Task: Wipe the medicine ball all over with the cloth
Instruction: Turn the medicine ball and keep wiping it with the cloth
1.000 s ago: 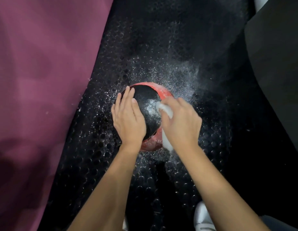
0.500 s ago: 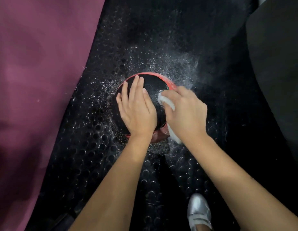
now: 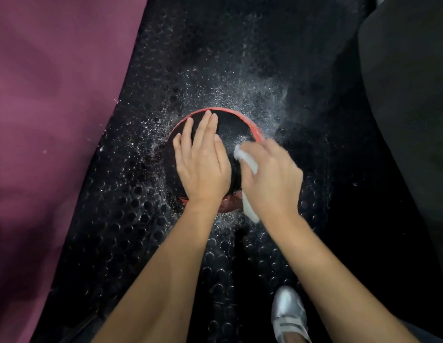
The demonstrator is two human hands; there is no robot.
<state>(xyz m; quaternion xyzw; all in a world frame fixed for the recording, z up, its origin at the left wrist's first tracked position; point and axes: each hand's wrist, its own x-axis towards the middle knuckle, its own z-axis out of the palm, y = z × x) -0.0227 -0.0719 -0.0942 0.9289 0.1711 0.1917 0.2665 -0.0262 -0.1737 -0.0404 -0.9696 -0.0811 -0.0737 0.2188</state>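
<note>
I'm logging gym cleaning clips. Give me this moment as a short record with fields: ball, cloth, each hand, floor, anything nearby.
ball: black and red medicine ball, sitting on the floor
cloth: white cloth, against the ball's right side
left hand: left hand flat on top of the ball, fingers straight
right hand: right hand grips the cloth; blurred
floor: black studded rubber mat, speckled with white droplets around the ball
nearby: purple mat at left; silver shoe below

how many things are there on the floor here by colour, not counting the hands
Black and red: 1, the medicine ball
White: 1, the cloth
Purple: 1, the mat
Silver: 1, the shoe
Total: 4
</note>
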